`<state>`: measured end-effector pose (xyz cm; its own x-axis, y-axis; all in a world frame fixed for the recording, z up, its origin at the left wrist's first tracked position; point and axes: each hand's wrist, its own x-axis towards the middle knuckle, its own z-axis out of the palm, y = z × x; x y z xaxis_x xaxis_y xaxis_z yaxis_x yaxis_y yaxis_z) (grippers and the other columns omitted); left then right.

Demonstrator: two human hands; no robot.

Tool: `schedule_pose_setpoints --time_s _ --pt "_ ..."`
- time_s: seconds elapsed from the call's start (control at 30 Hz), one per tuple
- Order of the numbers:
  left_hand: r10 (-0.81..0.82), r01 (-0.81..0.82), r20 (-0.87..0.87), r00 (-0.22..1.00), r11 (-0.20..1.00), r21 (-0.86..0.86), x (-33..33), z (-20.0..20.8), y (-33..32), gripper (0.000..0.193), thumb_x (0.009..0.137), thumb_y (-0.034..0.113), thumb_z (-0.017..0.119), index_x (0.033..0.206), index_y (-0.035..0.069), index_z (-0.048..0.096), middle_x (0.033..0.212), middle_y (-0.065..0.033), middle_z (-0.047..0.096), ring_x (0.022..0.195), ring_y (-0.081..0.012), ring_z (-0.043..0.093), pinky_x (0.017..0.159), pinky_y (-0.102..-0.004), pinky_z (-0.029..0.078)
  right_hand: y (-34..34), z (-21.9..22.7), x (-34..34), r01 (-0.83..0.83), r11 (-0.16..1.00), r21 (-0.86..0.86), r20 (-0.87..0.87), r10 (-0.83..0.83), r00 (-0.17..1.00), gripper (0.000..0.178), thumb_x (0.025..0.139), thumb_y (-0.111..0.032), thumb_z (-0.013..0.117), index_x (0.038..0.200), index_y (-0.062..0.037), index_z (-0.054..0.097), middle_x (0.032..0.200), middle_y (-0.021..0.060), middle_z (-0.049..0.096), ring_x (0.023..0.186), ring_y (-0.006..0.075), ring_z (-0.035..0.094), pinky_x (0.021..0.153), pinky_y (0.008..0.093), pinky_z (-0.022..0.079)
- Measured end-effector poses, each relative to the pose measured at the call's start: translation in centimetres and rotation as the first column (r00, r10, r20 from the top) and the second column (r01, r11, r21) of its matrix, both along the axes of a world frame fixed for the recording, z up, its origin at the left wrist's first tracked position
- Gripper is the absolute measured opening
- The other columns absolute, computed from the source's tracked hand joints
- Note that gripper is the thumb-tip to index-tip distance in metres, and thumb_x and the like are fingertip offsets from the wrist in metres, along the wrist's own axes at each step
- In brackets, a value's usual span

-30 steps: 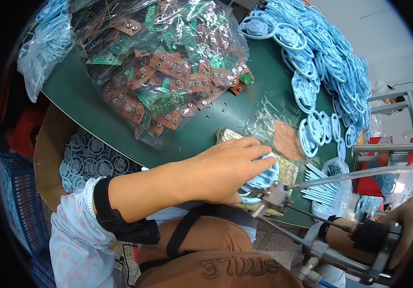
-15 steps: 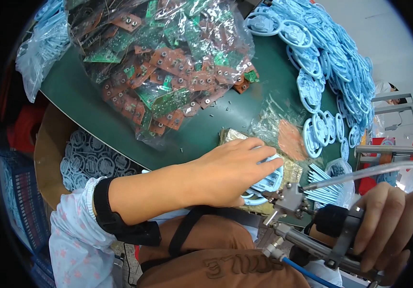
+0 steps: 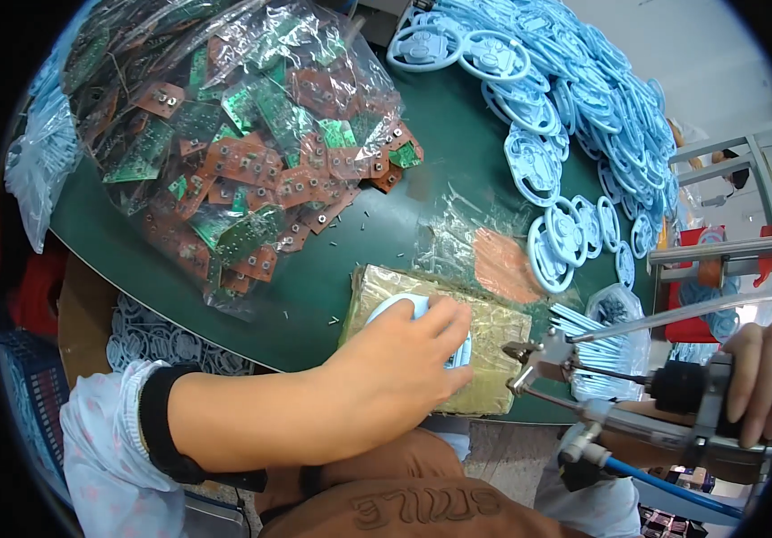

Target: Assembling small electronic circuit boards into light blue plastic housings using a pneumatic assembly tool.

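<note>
My left hand (image 3: 399, 363) is closed over a light blue steering-wheel-shaped plastic part (image 3: 384, 308), pressing it on a block wrapped in yellowish tape (image 3: 502, 336). The fingers cover most of that part. At the right, my right hand (image 3: 758, 381) grips a pneumatic screwdriver (image 3: 623, 426) with a metal nose, a black collar and a blue air hose. Its nose points left and is apart from the blue part, near the block's right edge. A clear tube (image 3: 700, 316) runs into the nose from the right.
A clear bag of brown and green circuit boards (image 3: 251, 170) lies at the far left of the green table (image 3: 314, 318), with loose screws (image 3: 333, 244) beside it. Blue wheel parts (image 3: 574, 117) are heaped far right. Blue rods (image 3: 583, 345) lie beside the block; grey parts (image 3: 166, 341) fill a carton below.
The screwdriver's nose has drawn away from the blue part to the right. My left hand, still on the part, has shifted left over the block. The whole view has moved too.
</note>
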<state>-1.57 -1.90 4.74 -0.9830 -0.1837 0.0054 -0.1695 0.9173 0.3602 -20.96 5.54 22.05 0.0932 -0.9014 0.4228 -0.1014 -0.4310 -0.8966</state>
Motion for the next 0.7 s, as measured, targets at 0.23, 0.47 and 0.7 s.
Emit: schedule_pose_setpoints --time_s 0.23,0.47,0.7 --pt "-0.041 0.039 0.062 0.997 0.999 0.033 -0.7 1.1 -0.9 0.063 0.069 0.024 0.078 0.130 0.016 0.063 0.145 -0.0242 0.043 0.119 -0.0327 0.049 0.084 -0.0355 0.046 -0.5 -3.1 -0.8 0.036 0.999 0.009 0.152 -0.037 0.988 0.029 0.097 -0.010 0.057 0.121 -0.0116 0.041 0.080 0.0047 0.056 0.069 0.0126 0.060 0.070 0.0263 0.053" --pt "-0.043 0.042 0.022 0.999 0.998 0.057 -0.5 1.0 -0.6 0.063 0.070 0.021 0.077 0.131 0.016 0.062 0.145 -0.0250 0.042 0.118 -0.0340 0.049 0.085 -0.0369 0.048 -2.3 -4.1 -0.3 -0.009 1.000 -0.027 0.170 0.013 0.985 0.008 0.092 -0.008 0.055 0.087 -0.0065 0.049 0.070 0.0005 0.051 0.063 0.0074 0.058 0.068 0.0188 0.053" --pt "0.229 -0.145 -0.192 0.954 0.917 0.372 1.1 -0.7 0.7 0.068 0.067 0.014 0.079 0.133 0.014 0.059 0.145 -0.0239 0.041 0.129 -0.0394 0.044 0.097 -0.0419 0.048 -2.7 0.1 -6.7 -0.450 0.887 0.098 0.018 0.451 0.892 0.015 0.094 -0.010 0.064 0.096 0.0022 0.057 0.069 0.0042 0.057 0.061 0.0141 0.059 0.058 0.0270 0.054"
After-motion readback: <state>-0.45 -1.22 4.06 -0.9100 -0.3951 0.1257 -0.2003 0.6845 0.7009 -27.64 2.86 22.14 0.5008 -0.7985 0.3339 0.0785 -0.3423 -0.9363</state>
